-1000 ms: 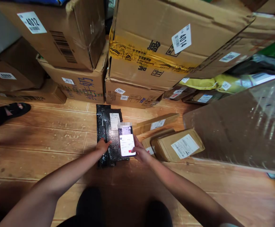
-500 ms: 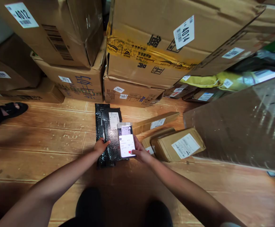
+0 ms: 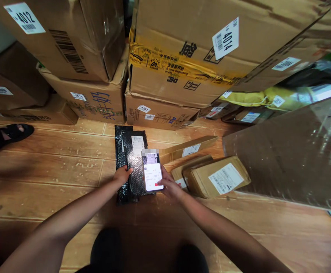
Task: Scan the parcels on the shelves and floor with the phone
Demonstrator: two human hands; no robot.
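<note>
My right hand (image 3: 170, 185) is closed around a smartphone (image 3: 153, 176) with a lit screen, its thumb over a red button near the bottom. The phone is above the right part of a black bubble mailer (image 3: 136, 170) that bears a white shipping label (image 3: 137, 144). My left hand (image 3: 122, 175) grips the mailer's left edge, thumb on top and the other fingers hidden. A second black bubble mailer (image 3: 119, 132) shows partly beneath the first. Right of the phone are a small carton (image 3: 198, 178) with a label and a long flat cardboard box (image 3: 176, 149).
Cartons with number labels are stacked ahead, including a large taped carton (image 3: 179, 22) and a carton on the left (image 3: 94, 41). A big wrapped panel (image 3: 290, 151) lies at right. Another person's sandalled foot (image 3: 10, 134) is on the wooden floor (image 3: 54, 167) at left.
The view has shifted very slightly. Both hands, the phone and the mailers keep almost the same places.
</note>
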